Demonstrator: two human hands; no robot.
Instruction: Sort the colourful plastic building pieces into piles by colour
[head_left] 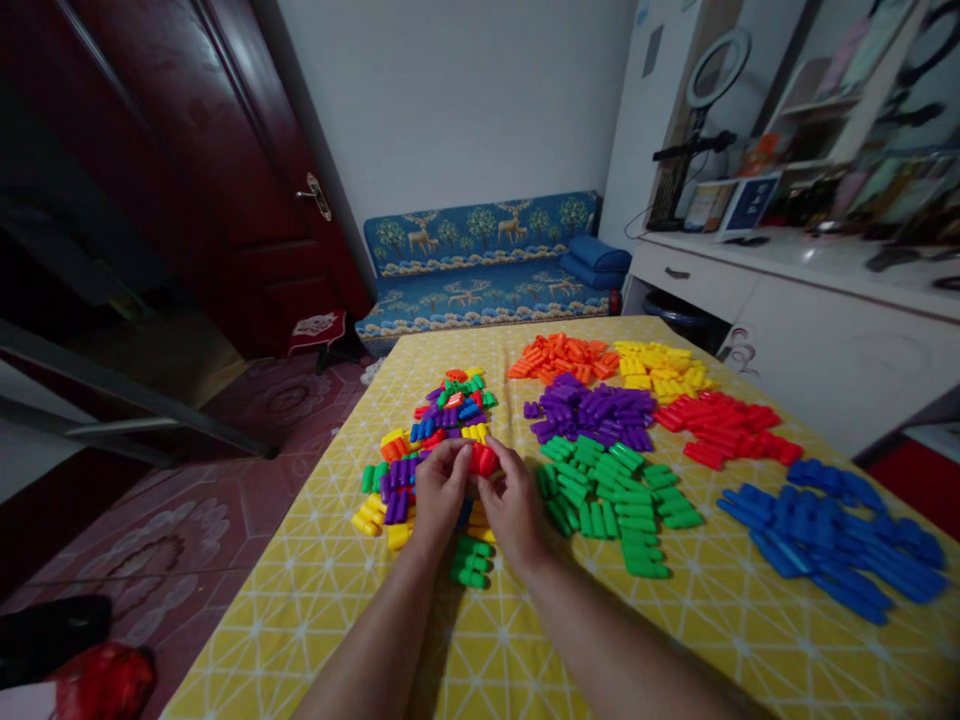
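Between the fingertips of both hands is a red plastic building block (484, 460), held just above a mixed-colour pile. My left hand (442, 490) pinches its left side and my right hand (512, 495) pinches its right side. Under and around the hands lie loose purple blocks (397, 485), yellow blocks (369, 515) and a green block piece (472, 562) close to my wrists. The mixed pile (450, 410) stretches away from me, with blue, orange, red and green pieces in it. My hands hide part of this pile.
Sorted heaps lie to the right: green (607, 490), purple (592, 412), orange (562, 357), yellow (664, 370), red (727, 428) and blue (832, 530). They rest on a yellow patterned tablecloth (300, 600). A blue sofa (480, 260) stands behind the table, a white dresser (825, 310) at right.
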